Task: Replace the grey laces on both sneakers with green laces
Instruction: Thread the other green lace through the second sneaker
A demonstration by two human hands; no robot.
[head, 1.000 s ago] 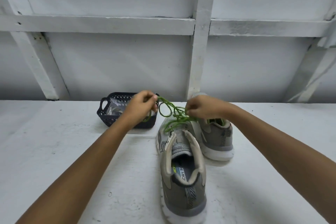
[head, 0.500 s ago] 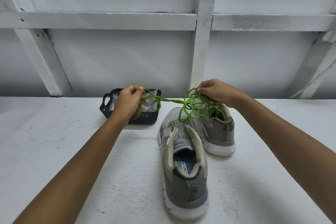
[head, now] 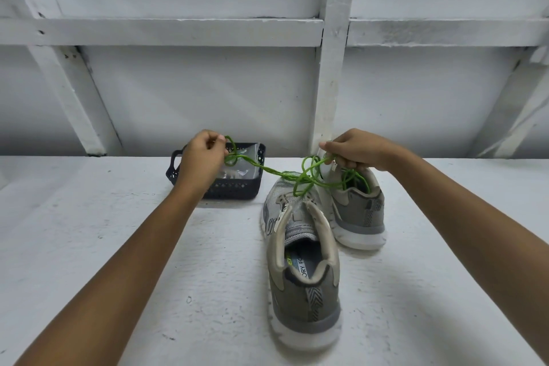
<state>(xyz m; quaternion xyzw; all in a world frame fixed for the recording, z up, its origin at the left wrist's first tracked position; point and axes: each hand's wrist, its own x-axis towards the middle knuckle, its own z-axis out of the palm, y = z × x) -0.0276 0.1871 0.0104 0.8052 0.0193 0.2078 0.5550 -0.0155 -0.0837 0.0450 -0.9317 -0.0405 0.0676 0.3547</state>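
Two grey sneakers stand on the white table. The near sneaker [head: 303, 264] points away from me with no lace in its eyelets. Behind it on the right stands the far sneaker [head: 358, 211]. A tangled green lace [head: 269, 171] stretches in the air between my hands, above the sneakers' toes. My left hand [head: 202, 157] pinches one looped end in front of the basket. My right hand [head: 356, 148] grips the other bundle of loops above the far sneaker, and some loops hang into that shoe's opening.
A dark plastic basket [head: 237, 190] with a clear bag inside sits at the back left, against the white wall with its wooden beams. Bare white tabletop [head: 118, 232] lies to the left and right of the sneakers.
My hands have moved apart and upward, pulling the bunched green lace out into a longer strand between them. The sneakers and basket have stayed put.
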